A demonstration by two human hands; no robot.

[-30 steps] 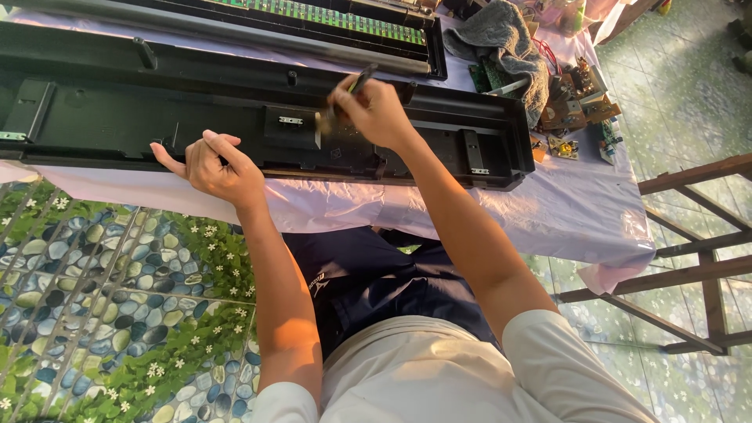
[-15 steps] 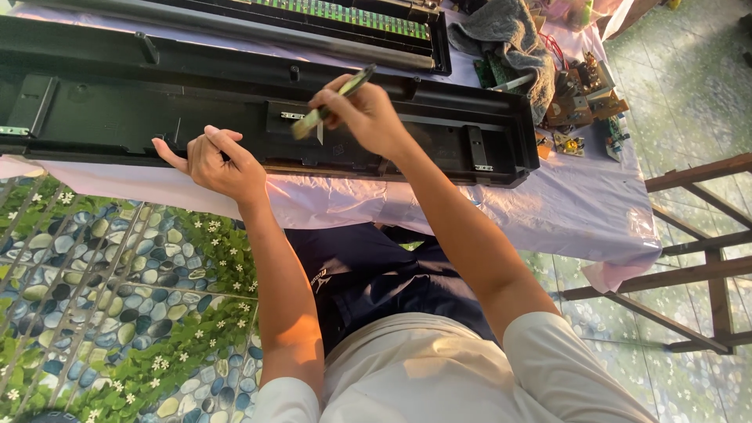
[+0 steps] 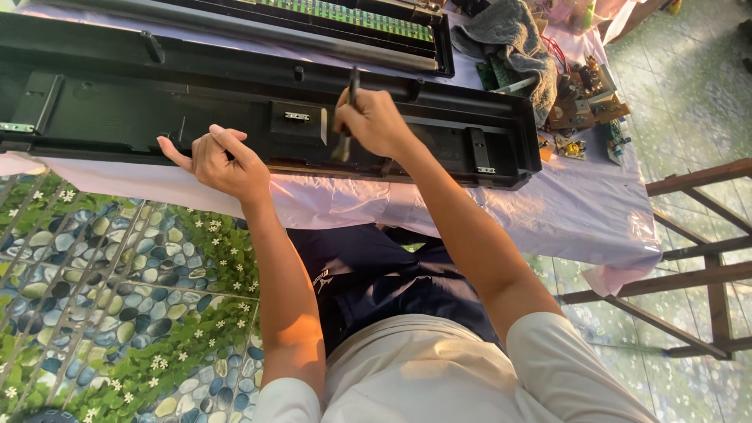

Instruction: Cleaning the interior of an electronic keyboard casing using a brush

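Right hand: right hand (image 3: 376,121) closed around a slim dark-handled brush (image 3: 348,117), handle pointing up past the knuckles, bristle end down on the inside of the long black plastic casing (image 3: 235,110).
Left hand: left hand (image 3: 215,160) loosely curled, holding nothing, thumb stuck out to the side, resting at the near edge of the casing.
Casing: lies lengthwise across the table, open side up, small raised black block with a metal clip (image 3: 296,119) just left of the brush tip.
Table cover: pale lilac plastic sheet (image 3: 486,211) under the casing, hanging over the near edge.
Behind casing: second long black unit with a green circuit strip (image 3: 345,14), parallel, touching or just beside it, cannot tell which.
Far right: grey cloth (image 3: 509,31) bunched by loose circuit boards and wires (image 3: 583,86).
Right side: brown wooden frame (image 3: 697,258) on the tiled floor.
Floor left: pebble-and-leaf patterned mat (image 3: 94,298).
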